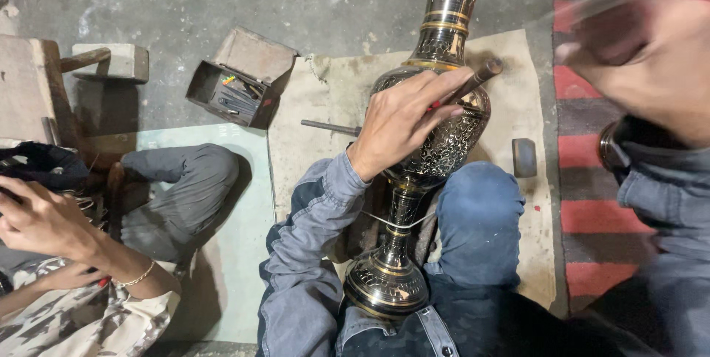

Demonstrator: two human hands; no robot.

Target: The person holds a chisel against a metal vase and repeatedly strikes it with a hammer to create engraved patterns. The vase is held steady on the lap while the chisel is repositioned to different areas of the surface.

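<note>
Item one: a tall engraved vase (444,128), black with brass-coloured bands and fine scrollwork, lying tilted between your knees, its round foot toward your body and its slender neck pointing away toward the top of the view. Your left hand (408,122) rests on the vase's belly, fingers curled around a thin rod-like tool (473,82) with a red mark near the grip; the tool's wooden end sticks out past your fingertips, close to the vase's shoulder. Your right hand (651,61) is raised at the upper right, blurred; you cannot tell whether its fingers are clenched or slack, or whether they hold anything. Item two: a tan mat (325,113) under the vase, with a dark metal rod (329,127) lying on it just left of your left hand and a small grey block (523,157) to the right of your knee. Item three: an open wooden box (238,79) of small tools on the concrete floor, well apart to the upper left. Item four: another person seated at the left edge, their hand (41,220) raised, a thin bracelet at the wrist.
</note>
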